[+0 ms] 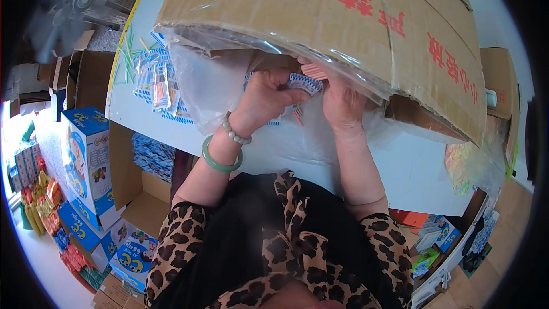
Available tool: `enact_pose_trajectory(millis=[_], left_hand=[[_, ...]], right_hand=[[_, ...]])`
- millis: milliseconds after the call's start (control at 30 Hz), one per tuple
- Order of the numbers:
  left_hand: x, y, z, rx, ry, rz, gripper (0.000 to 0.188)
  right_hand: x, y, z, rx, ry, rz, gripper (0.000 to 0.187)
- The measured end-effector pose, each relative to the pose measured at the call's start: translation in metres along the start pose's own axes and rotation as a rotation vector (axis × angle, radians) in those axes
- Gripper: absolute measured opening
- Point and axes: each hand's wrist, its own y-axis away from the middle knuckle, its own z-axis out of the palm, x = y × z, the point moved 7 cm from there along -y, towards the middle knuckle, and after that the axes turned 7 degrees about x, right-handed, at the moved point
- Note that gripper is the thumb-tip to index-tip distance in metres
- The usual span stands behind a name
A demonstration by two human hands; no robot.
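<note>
My left hand, with a beaded bracelet and a green bangle at the wrist, pinches a small packet with a blue-and-white checked edge. Beside it my right hand is closed round a bundle of thin pink sticks, held just above the packet. Both hands are at the mouth of a large tilted cardboard box with red printing. A clear plastic liner spills out of the box around my wrists. The box's inside is mostly hidden.
Several filled clear packets and loose green sticks lie on the white table, left of the liner. An open carton of blue packets and blue-and-white boxes stand at the left. A fan is far left.
</note>
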Motion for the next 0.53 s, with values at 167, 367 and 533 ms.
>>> enact_pose_trajectory(millis=[167, 367, 533], left_hand=[[-0.013, -0.002, 0.0, -0.045, -0.115, -0.128, 0.018], [-0.012, -0.005, 0.003, 0.021, -0.193, 0.48, 0.025], [-0.036, -0.005, 0.001, -0.112, -0.212, 0.098, 0.029]], right_hand=[[-0.004, 0.0, -0.017, 0.083, 0.376, -0.373, 0.023], [-0.004, 0.007, -0.014, 0.095, 0.301, -0.349, 0.033], [-0.012, 0.008, -0.009, -0.056, 0.378, -0.322, 0.028]])
